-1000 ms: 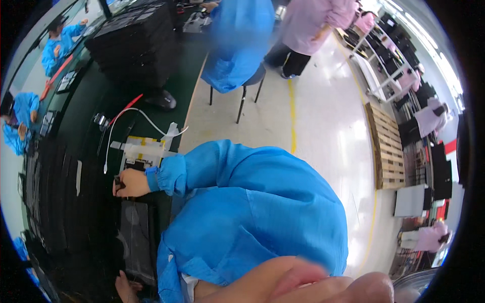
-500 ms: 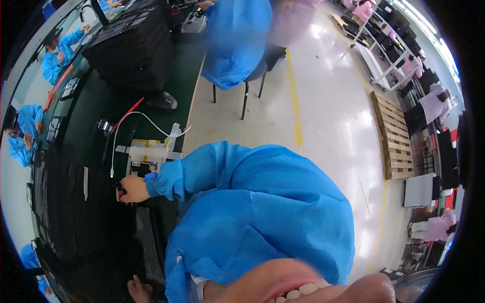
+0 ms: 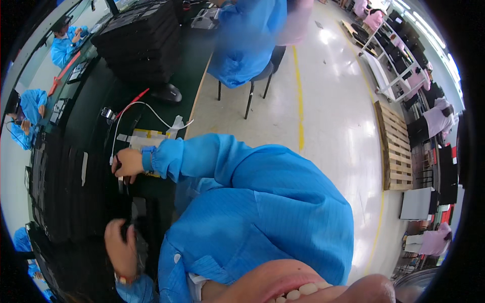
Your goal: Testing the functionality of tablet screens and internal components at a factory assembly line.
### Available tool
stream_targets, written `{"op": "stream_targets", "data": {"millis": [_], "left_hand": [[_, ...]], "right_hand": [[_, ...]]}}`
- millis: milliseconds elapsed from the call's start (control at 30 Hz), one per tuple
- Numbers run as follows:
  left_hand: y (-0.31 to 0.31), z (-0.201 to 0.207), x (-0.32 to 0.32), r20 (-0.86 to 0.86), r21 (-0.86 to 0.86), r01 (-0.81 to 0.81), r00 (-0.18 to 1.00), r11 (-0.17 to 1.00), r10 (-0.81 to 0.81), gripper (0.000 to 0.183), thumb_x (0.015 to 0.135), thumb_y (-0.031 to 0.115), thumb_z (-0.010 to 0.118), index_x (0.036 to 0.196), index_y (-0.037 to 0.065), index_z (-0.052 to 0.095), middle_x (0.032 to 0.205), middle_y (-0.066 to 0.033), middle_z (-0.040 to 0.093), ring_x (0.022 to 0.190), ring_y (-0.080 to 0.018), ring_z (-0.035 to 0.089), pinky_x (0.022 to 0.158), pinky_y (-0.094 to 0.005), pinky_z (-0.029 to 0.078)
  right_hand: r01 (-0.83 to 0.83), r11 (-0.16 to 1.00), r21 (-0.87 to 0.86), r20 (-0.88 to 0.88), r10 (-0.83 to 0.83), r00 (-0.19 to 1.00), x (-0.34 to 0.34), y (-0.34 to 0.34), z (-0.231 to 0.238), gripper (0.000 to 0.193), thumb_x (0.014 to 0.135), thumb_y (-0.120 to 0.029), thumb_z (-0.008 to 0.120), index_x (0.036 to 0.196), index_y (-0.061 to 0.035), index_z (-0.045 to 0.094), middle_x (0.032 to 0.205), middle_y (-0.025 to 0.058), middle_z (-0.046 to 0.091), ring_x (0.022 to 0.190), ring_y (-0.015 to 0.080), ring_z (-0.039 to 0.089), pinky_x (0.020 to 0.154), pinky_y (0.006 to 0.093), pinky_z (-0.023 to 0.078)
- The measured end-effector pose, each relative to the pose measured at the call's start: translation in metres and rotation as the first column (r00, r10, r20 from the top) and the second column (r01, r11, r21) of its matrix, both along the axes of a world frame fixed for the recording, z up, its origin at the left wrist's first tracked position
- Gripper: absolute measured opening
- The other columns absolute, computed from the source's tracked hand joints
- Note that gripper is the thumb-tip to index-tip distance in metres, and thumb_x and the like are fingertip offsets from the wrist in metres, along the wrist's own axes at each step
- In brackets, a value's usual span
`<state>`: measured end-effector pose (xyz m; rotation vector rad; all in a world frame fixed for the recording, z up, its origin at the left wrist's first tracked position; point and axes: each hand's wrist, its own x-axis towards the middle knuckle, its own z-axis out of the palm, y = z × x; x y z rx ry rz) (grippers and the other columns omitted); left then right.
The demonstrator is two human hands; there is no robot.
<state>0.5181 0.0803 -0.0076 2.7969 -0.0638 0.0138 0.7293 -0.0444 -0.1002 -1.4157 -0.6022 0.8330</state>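
My right hand (image 3: 130,162), a blue band at its wrist, reaches over the dark green table. Its fingers close around the end of a white cable (image 3: 149,106), and a short pale piece (image 3: 120,185) sticks out below them. Partly hidden behind that hand and sleeve lies a flat part with yellow edges and whitish tape (image 3: 147,134). Nearer the lower edge, my left hand (image 3: 121,251) is raised with thumb and fingers apart; the gap between them is dark. Beside it lies a dark flat piece with a grey panel (image 3: 139,207).
A long dark stack (image 3: 65,187) stands left of my hands. Beyond are a tall pile of black panels (image 3: 136,45), a black mouse (image 3: 166,93) and a red pen-like tool (image 3: 135,102). A co-worker in blue (image 3: 247,45) sits ahead. A wooden pallet (image 3: 396,146) lies on the floor at right.
My left hand has risen from the lower edge into fuller view. My right hand now covers the cable's plug end, which lay free before. The whole view has shifted slightly.
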Motion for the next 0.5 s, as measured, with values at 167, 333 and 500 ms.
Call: {"op": "stream_targets", "data": {"millis": [167,333,500], "left_hand": [[-0.032,-0.043,0.04,0.075,0.158,0.272,0.955,0.949,-0.286,0.031,0.077,0.013,0.061,0.105,0.001,0.054,0.107,-0.0144,0.053,0.104,-0.0318,0.047,0.093,-0.0414,0.035],[-0.027,-0.061,0.047,0.093,0.21,0.245,0.959,0.946,-0.269,0.026,0.077,0.01,0.062,0.101,0.001,0.056,0.106,-0.0144,0.053,0.106,-0.0318,0.046,0.097,-0.0428,0.031],[-0.026,-0.065,0.052,0.134,0.173,0.291,0.939,0.941,-0.315,0.023,0.077,0.009,0.061,0.098,0.001,0.056,0.103,-0.0141,0.055,0.105,-0.0311,0.047,0.097,-0.0428,0.031]], "right_hand": [[0.023,0.997,-0.076,0.081,-0.017,0.997,0.014,-0.007,-0.002,0.023,0.079,-0.008,0.058,0.099,0.003,0.057,0.084,0.0139,0.064,0.071,0.0233,0.066,0.055,0.0323,0.057],[0.022,0.992,-0.128,0.261,0.012,0.965,0.02,-0.011,-0.008,0.016,0.076,-0.016,0.063,0.087,-0.0045,0.066,0.077,0.0082,0.066,0.065,0.0176,0.064,0.054,0.0281,0.052],[0.125,0.983,-0.138,0.547,-0.03,0.837,0.028,-0.016,-0.01,0.013,0.074,-0.026,0.067,0.077,-0.013,0.07,0.073,0.003,0.065,0.061,0.0131,0.06,0.053,0.0271,0.047]]}}
